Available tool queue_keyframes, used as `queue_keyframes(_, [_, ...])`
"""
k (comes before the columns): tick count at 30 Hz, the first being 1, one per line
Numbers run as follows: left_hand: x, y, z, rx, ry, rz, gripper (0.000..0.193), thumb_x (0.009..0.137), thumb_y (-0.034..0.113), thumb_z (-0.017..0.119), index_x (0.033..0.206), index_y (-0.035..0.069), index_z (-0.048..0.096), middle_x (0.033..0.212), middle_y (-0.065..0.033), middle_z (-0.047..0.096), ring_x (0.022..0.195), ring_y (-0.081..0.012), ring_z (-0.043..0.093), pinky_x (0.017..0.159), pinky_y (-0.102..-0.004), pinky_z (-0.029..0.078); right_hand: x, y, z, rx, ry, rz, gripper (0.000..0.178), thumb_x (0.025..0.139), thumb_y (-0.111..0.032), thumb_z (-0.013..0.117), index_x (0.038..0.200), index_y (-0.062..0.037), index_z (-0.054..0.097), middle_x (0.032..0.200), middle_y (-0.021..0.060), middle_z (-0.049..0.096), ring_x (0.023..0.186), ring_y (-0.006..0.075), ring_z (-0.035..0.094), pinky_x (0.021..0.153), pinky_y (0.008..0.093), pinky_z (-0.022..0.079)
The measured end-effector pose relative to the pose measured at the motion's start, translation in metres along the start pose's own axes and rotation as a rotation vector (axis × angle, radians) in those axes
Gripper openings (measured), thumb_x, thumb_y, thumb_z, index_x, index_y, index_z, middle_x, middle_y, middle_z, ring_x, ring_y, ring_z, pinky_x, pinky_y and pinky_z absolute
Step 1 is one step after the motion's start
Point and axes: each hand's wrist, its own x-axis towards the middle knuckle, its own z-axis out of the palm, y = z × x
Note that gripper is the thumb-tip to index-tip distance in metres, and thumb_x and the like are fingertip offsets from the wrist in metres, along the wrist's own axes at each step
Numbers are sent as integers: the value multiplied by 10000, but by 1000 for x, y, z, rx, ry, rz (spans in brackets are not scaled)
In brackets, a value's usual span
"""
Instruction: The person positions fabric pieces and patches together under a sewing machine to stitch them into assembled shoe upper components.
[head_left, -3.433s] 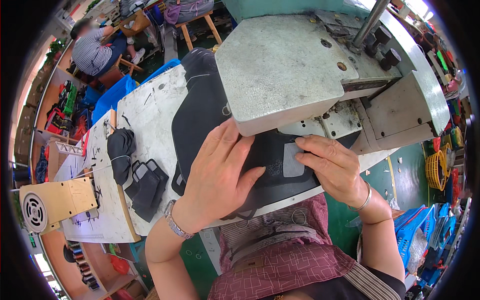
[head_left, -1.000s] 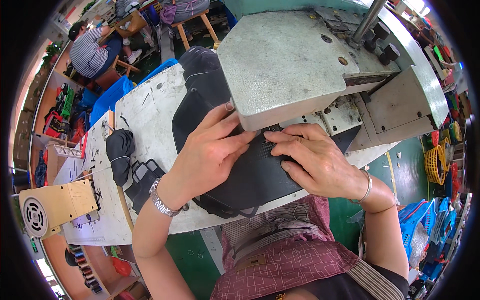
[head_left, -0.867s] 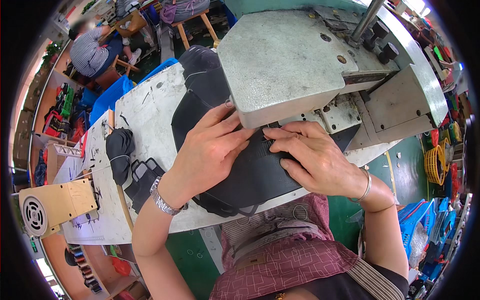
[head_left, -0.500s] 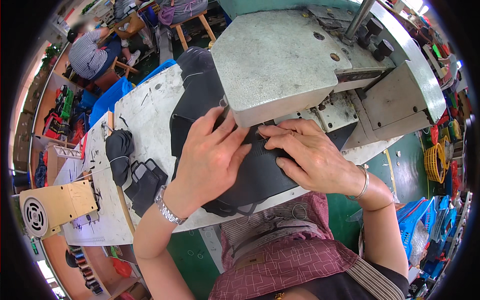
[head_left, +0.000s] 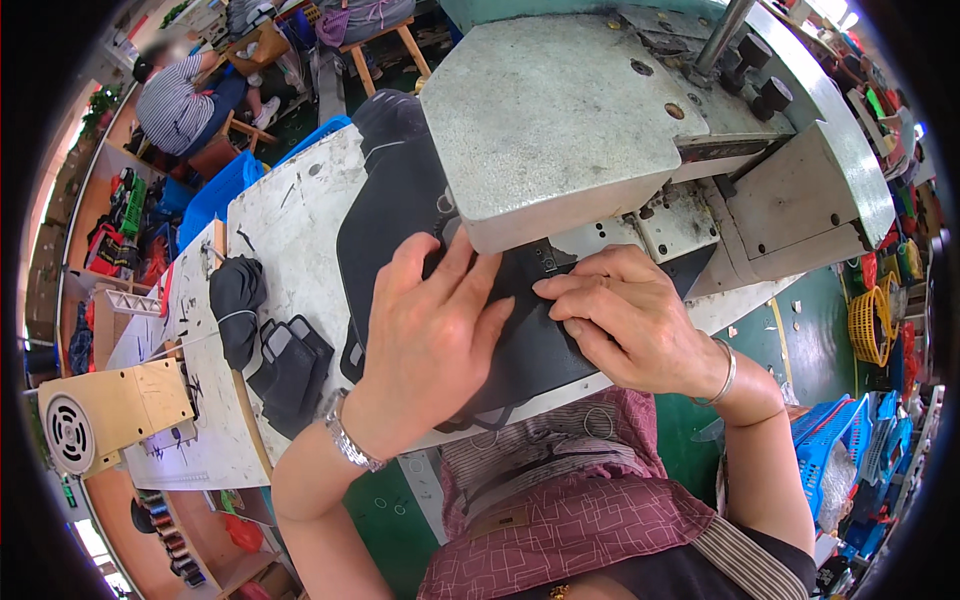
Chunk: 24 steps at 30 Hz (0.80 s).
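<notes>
A large black sheet of material (head_left: 390, 210), perhaps fabric or leather, lies on the white worktable under the head of a grey sewing machine (head_left: 550, 120). My left hand (head_left: 435, 335) rests on the sheet with its fingers stretched out, their tips beside the machine head's lower corner. To its right, my right hand (head_left: 625, 320) has its fingers bent and pressed together, low over the sheet by a small dark metal plate (head_left: 547, 258). Whatever those fingers pinch is too small or hidden to make out. The machine head covers the needle area.
Left on the worktable (head_left: 300, 215) lie a dark bundle tied with a pale cord (head_left: 238, 305) and a stack of dark cut pieces (head_left: 292, 375). A beige box with a round grille (head_left: 75, 430) stands at the near left. Blue baskets (head_left: 830, 440) sit at right; another person (head_left: 185, 105) sits far left.
The black sheet has shifted and turned slightly under the machine head, exposing the small metal plate. My right hand has moved a little right and nearer me; my left hand has moved slightly nearer me.
</notes>
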Motion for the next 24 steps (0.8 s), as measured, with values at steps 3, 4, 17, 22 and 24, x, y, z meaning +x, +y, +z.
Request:
queue_keyframes(3, [5, -7, 1, -1, 5, 5, 390, 755, 151, 745, 1096, -14, 649, 1216, -151, 612, 1064, -345, 515, 845, -413, 431, 1, 0, 1, -50, -7, -22, 224, 728, -10, 687, 942, -46, 631, 1065, 82, 699, 924, 271, 610, 817, 390, 483])
queue_keyframes(4, [6, -8, 2, -14, 1, 5, 381, 758, 162, 747, 1082, -12, 646, 1210, -151, 609, 1062, -347, 517, 845, -415, 430, 2, -1, 1, -47, -11, -23, 224, 728, -10, 687, 942, -46, 631, 1065, 82, 699, 924, 271, 610, 817, 390, 483])
queue_keyframes(17, [20, -26, 8, 38, 0, 7, 401, 787, 184, 732, 1129, 3, 627, 1217, -174, 608, 1064, -353, 523, 852, -424, 438, 9, -2, -2, -60, -121, 33, 277, 763, -38, 672, 1031, -24, 602, 1203, 134, 649, 1063, 304, 580, 904, 422, 450])
queue_keyframes(22, [25, -35, 10, 104, -13, 34, 404, 787, 162, 717, 1146, 7, 619, 1273, -167, 579, 1061, -325, 532, 855, -406, 447, 8, -4, -3, -63, -120, 46, 279, 769, -42, 668, 1039, -20, 603, 1197, 123, 653, 1067, 308, 579, 922, 427, 449])
queue_keyframes(24, [31, -39, 9, 141, -21, 10, 417, 789, 177, 714, 1154, 2, 612, 1277, -166, 575, 1054, -323, 534, 860, -409, 447, 7, -5, -2, -42, -84, 57, 267, 770, -40, 671, 1029, -18, 609, 1186, 113, 659, 1049, 310, 589, 893, 423, 469])
